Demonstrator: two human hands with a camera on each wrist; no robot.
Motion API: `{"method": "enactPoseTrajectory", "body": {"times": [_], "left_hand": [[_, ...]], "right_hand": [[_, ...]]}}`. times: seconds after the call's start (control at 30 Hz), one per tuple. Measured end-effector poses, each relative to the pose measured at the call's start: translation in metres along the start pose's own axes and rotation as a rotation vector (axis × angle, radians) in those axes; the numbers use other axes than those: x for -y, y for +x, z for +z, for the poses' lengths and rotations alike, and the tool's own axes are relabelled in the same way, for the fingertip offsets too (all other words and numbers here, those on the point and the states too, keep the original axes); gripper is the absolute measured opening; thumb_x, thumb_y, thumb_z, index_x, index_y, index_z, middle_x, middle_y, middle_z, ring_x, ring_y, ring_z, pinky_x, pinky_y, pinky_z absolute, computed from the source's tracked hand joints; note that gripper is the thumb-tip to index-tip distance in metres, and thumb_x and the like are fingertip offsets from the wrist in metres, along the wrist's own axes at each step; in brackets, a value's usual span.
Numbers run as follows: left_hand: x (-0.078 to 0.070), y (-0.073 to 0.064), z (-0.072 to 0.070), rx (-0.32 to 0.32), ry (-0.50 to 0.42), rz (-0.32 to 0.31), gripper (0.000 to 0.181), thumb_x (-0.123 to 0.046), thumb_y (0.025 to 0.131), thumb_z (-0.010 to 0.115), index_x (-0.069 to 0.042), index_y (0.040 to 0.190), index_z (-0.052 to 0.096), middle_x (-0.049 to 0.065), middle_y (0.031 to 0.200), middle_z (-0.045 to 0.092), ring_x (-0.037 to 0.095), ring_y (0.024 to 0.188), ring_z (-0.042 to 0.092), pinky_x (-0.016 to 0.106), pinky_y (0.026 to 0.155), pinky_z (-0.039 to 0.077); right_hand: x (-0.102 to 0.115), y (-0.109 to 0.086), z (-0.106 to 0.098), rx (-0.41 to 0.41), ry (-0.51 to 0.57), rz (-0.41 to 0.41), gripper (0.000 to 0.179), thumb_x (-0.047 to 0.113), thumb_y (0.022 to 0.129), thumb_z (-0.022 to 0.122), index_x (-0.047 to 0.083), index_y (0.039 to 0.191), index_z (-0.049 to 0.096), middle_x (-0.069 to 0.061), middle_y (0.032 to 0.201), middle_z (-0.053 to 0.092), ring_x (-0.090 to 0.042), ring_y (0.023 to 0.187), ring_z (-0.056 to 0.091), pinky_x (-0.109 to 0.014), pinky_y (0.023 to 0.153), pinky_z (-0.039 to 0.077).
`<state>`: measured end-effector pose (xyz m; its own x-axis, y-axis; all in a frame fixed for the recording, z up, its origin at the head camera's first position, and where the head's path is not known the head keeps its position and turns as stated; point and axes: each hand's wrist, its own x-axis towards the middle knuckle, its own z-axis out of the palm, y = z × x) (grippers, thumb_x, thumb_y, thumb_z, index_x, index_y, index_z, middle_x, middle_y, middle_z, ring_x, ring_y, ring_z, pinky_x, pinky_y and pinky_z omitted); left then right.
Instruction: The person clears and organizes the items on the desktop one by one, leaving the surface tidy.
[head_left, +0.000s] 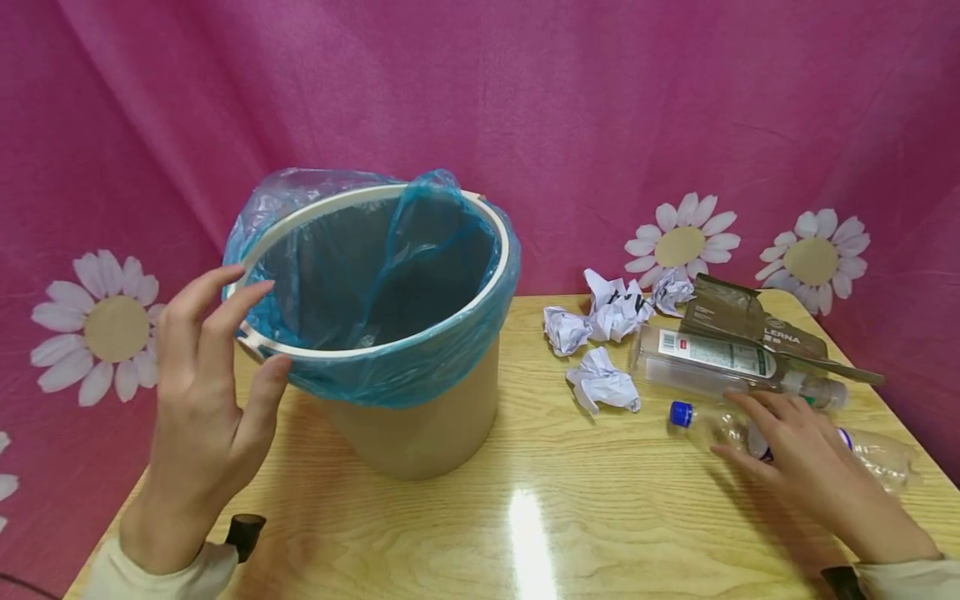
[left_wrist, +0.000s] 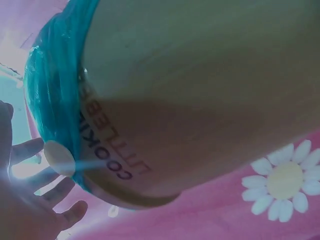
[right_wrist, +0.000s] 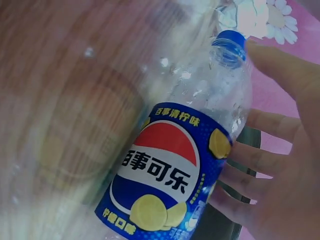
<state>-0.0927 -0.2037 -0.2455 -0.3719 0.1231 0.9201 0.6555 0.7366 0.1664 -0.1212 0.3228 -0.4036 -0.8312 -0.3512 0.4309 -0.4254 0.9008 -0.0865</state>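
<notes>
A beige trash bin lined with a blue plastic bag stands on the table, its white rim tilted toward me. My left hand is at the left side of this rim, fingers spread apart and thumb near the bag's edge. In the left wrist view the fingers show beside a round knob on the bin. On the right, my right hand is over a clear plastic bottle with a blue cap and a blue label. Its fingers extend along the bottle's far side, thumb near the cap end.
Several crumpled papers lie right of the bin. Behind my right hand are a clear rectangular bottle with a white label and a flattened brown carton. A pink curtain with daisies hangs behind the wooden table.
</notes>
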Motion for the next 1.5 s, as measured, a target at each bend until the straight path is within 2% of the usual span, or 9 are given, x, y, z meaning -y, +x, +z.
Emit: {"method": "enactPoseTrajectory", "body": {"times": [0.17,0.37,0.47,0.6,0.7,0.83,1.07,1.3,1.5], "left_hand": [[-0.002,0.001,0.006,0.057,-0.006,-0.010,0.064,-0.054,0.101,0.044,0.002,0.128,0.058,0.026,0.135,0.051,0.044,0.120,0.048,0.036,0.098,0.036],[-0.004,-0.004,0.014,0.135,0.026,-0.001,0.059,-0.050,0.103,0.043,0.002,0.128,0.059,0.024,0.132,0.055,0.041,0.122,0.050,0.052,0.104,0.033],[-0.004,-0.006,0.019,0.133,0.041,0.034,0.056,-0.047,0.104,0.042,0.002,0.118,0.065,0.022,0.121,0.062,0.043,0.117,0.051,0.056,0.103,0.031],[-0.003,-0.007,0.021,0.133,0.066,0.071,0.056,-0.046,0.104,0.043,0.003,0.097,0.069,0.019,0.098,0.067,0.044,0.107,0.054,0.059,0.100,0.031],[-0.002,-0.008,0.024,0.115,0.070,0.079,0.056,-0.047,0.103,0.045,0.002,0.082,0.063,0.016,0.082,0.063,0.043,0.096,0.053,0.059,0.099,0.032],[0.000,-0.010,0.028,0.056,0.069,0.084,0.056,-0.048,0.101,0.047,0.000,0.073,0.055,0.012,0.069,0.052,0.040,0.080,0.047,0.060,0.096,0.032],[0.002,-0.011,0.031,-0.003,0.076,0.093,0.059,-0.051,0.100,0.047,-0.001,0.070,0.050,0.011,0.064,0.043,0.039,0.074,0.041,0.061,0.091,0.033],[0.002,-0.010,0.032,-0.003,0.077,0.093,0.059,-0.053,0.099,0.049,-0.001,0.070,0.049,0.011,0.064,0.043,0.040,0.074,0.042,0.060,0.091,0.033],[0.003,-0.012,0.031,0.011,0.083,0.087,0.058,-0.052,0.099,0.049,-0.001,0.070,0.049,0.011,0.065,0.044,0.039,0.074,0.042,0.060,0.092,0.033]], "right_hand": [[-0.004,-0.004,0.004,0.016,0.007,0.002,0.071,0.032,0.070,0.087,0.002,0.127,0.058,-0.027,0.115,0.061,-0.050,0.107,0.053,-0.068,0.089,0.037],[-0.006,-0.007,0.008,0.036,0.003,0.032,0.073,0.033,0.071,0.087,0.003,0.129,0.057,-0.029,0.116,0.060,-0.052,0.105,0.053,-0.067,0.090,0.036],[-0.007,-0.008,0.009,0.022,0.011,0.039,0.074,0.032,0.070,0.088,0.004,0.131,0.056,-0.028,0.116,0.061,-0.050,0.105,0.055,-0.065,0.089,0.037],[-0.008,-0.011,0.007,0.008,0.024,0.053,0.073,0.033,0.070,0.088,0.005,0.130,0.058,-0.024,0.114,0.064,-0.048,0.104,0.057,-0.065,0.086,0.039],[-0.011,-0.014,0.008,0.021,0.048,0.085,0.071,0.036,0.072,0.087,0.005,0.129,0.058,-0.024,0.115,0.063,-0.049,0.104,0.056,-0.066,0.085,0.039],[-0.014,-0.016,0.009,0.033,0.095,0.114,0.069,0.035,0.074,0.086,0.004,0.129,0.058,-0.026,0.118,0.062,-0.051,0.106,0.054,-0.067,0.085,0.037],[-0.015,-0.014,0.011,0.004,0.134,0.096,0.067,0.029,0.075,0.086,0.003,0.129,0.058,-0.027,0.117,0.061,-0.051,0.106,0.052,-0.068,0.086,0.034],[-0.015,-0.015,0.012,0.024,0.133,0.106,0.067,0.031,0.078,0.084,0.002,0.131,0.056,-0.030,0.119,0.060,-0.053,0.106,0.051,-0.071,0.088,0.031],[-0.014,-0.015,0.010,0.017,0.115,0.100,0.068,0.032,0.076,0.085,0.002,0.130,0.057,-0.029,0.116,0.061,-0.053,0.104,0.052,-0.069,0.086,0.033]]}}
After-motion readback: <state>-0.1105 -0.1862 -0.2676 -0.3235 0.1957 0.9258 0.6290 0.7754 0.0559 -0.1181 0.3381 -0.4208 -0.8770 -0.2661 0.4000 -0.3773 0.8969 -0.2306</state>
